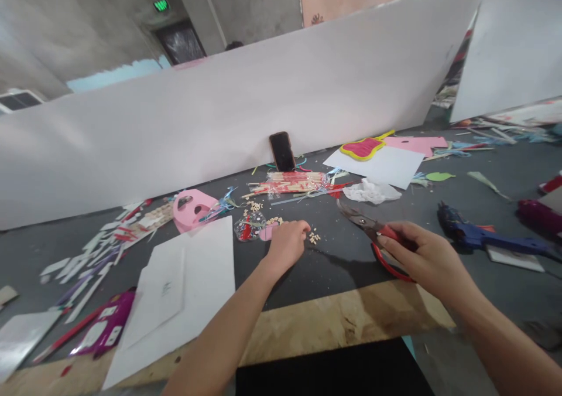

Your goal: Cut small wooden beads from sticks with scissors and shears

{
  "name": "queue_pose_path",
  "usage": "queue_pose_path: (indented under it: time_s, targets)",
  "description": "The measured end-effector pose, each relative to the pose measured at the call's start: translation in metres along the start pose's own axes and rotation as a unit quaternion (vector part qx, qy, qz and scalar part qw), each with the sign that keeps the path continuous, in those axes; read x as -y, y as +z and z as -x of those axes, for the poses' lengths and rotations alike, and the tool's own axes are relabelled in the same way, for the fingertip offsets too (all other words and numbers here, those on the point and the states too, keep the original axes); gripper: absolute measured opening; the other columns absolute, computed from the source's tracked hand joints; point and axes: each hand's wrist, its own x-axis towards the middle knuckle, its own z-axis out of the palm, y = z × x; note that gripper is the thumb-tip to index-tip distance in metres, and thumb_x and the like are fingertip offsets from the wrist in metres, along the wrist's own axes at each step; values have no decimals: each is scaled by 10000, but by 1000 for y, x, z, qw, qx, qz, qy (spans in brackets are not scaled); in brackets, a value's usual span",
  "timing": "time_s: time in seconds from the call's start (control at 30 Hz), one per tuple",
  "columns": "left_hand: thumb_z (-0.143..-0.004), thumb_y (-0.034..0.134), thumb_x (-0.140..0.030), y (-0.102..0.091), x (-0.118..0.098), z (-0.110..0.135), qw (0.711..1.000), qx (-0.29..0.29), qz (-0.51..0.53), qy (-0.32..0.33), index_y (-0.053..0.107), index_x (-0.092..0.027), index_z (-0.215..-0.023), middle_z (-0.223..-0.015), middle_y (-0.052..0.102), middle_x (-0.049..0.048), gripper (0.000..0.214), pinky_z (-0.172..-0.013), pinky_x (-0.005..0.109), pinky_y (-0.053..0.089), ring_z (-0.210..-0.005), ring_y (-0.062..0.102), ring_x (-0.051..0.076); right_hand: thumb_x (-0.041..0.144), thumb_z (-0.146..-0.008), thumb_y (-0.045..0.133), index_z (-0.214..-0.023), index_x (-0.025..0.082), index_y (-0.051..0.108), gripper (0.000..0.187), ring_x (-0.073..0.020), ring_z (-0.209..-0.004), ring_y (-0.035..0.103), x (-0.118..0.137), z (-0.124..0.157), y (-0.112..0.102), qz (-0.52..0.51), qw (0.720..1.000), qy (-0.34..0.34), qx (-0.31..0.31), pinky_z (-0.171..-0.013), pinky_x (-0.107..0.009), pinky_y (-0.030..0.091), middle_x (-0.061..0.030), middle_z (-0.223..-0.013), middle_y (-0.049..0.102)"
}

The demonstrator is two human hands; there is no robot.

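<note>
My right hand (421,255) grips a pair of scissors (364,221) by the red handles, with the metal blades pointing up and left above the dark tabletop. Low over the table, my left hand (287,241) is closed with its fingers curled; whatever may be in them is hidden. Just right of it lies a little heap of small pale cut pieces (314,238). More pale bits (254,206) are scattered behind it. On its left are a clear plastic packet (246,227) with something red inside and a pink piece (266,232), partly covered by the hand.
A phone (282,151) leans on the white partition (219,115). Wrapped sticks (294,183) and crumpled white tissue (371,191) lie before it. White sheets (206,267) and a pink mask-like cutout (191,205) sit left. A blue glue gun (483,235) lies right.
</note>
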Motion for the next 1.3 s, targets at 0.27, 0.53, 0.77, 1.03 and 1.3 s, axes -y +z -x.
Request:
queue_pose_path:
  time_s: [0.27, 0.53, 0.77, 1.03, 1.3]
  targets:
    - [-896, 418, -129, 1, -11, -3, 1000, 9, -6, 23, 664, -277, -1014, -1064, 691, 36, 311, -884, 379, 372, -1044, 581, 223, 505, -778, 576, -952, 194, 667, 367, -216, -703, 621, -1, 12, 1, -93, 995, 41, 15, -618, -313, 487, -61, -832, 709]
    - [-860, 392, -58, 4, -14, -6, 999, 2, -12, 30, 580, -286, -1186, -1166, 631, 59, 440, -890, 396, 341, -1077, 553, 226, 486, -781, 568, -932, 204, 671, 336, -217, -751, 625, -6, 17, 6, -101, 994, 35, 14, -661, -321, 481, -58, -898, 703]
    - [-896, 368, -88, 1, -10, -13, 999, -13, -4, 30, 592, -302, -1131, -1102, 648, 35, 389, -885, 393, 326, -1052, 562, 212, 498, -759, 590, -949, 202, 679, 363, -216, -735, 627, -9, 20, 10, -112, 992, 58, 18, -628, -304, 487, -51, -856, 706]
    - [-892, 426, -121, -2, -12, -23, 999, 3, -10, 39, 657, -291, -977, -1049, 684, 13, 299, -887, 392, 310, -1035, 563, 215, 523, -754, 610, -913, 175, 684, 390, -189, -650, 605, 0, 27, 9, -151, 986, 70, 29, -510, -250, 450, -56, -749, 685]
    - [-863, 504, -194, -9, -8, -9, 999, 17, -17, 41, 684, -255, -839, -982, 690, 20, 192, -896, 408, 298, -1000, 564, 226, 539, -726, 617, -913, 186, 685, 405, -185, -600, 594, -2, 34, 4, -170, 980, 104, 13, -480, -243, 436, -49, -718, 684]
